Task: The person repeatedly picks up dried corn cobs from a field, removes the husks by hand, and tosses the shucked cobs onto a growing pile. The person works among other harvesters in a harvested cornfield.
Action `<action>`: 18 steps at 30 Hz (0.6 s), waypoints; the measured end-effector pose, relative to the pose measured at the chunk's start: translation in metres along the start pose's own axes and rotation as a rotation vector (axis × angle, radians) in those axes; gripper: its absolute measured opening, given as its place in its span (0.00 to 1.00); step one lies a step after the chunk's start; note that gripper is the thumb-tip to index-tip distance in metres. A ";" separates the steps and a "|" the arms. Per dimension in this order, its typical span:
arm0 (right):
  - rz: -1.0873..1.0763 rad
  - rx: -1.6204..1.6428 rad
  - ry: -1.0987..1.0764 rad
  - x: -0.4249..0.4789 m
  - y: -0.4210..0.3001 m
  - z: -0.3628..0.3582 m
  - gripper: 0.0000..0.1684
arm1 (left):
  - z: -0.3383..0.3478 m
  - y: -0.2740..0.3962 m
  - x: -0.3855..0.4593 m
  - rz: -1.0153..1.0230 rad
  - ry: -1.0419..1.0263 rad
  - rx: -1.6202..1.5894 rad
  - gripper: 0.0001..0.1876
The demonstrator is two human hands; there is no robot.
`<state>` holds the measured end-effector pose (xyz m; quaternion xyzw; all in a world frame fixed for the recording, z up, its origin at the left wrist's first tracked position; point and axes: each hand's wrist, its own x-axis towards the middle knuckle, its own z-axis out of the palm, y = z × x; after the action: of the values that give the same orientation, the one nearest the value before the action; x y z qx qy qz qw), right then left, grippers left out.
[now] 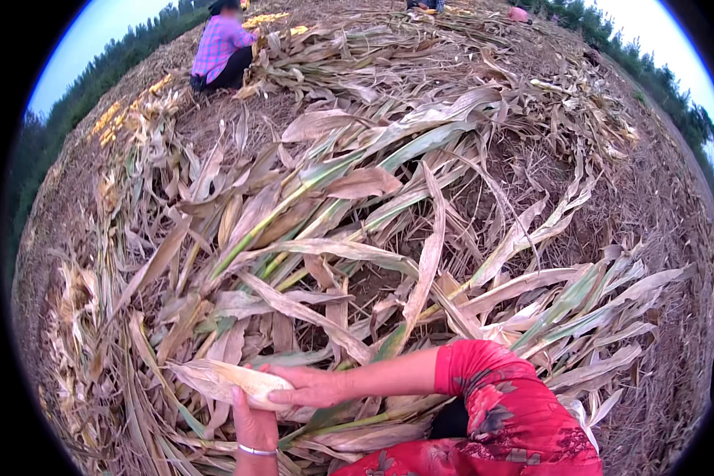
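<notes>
An ear of corn [226, 381], wrapped in its pale dry husk, lies between both hands at the lower left, its pointed tip towards the left. My left hand [254, 422], with a metal bangle at the wrist, holds the ear from below. From the right, my right hand [306, 385] grips its thick end, thumb across the husk. Around and beneath the hands lie cut cornstalks [285, 208] with dry, curled leaves. No bare kernels can be made out on this ear.
A person [223, 50] in a checked shirt crouches at the upper left. Husked yellow ears [110, 122] lie at far left, others [265, 19] beyond the person. Loose husks [77, 309] cover the left ground. Part of another person [425, 5] shows at the top.
</notes>
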<state>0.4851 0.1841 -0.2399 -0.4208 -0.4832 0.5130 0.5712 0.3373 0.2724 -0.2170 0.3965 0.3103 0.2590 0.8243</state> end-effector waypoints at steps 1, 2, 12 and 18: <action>-0.041 -0.216 -0.069 0.000 -0.010 -0.005 0.37 | 0.004 0.001 -0.005 0.047 0.097 0.024 0.36; 0.055 -0.370 -0.184 0.003 -0.019 -0.014 0.36 | -0.002 -0.002 -0.007 0.064 0.127 0.047 0.35; 0.040 -0.082 0.078 0.054 -0.015 -0.016 0.24 | 0.015 -0.030 -0.023 0.166 0.028 0.749 0.34; 0.122 0.125 0.147 0.053 0.002 -0.024 0.22 | 0.019 -0.012 -0.016 0.133 0.090 0.822 0.32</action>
<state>0.5085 0.2377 -0.2392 -0.4493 -0.3804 0.5441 0.5978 0.3427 0.2454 -0.2128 0.6999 0.3972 0.1834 0.5645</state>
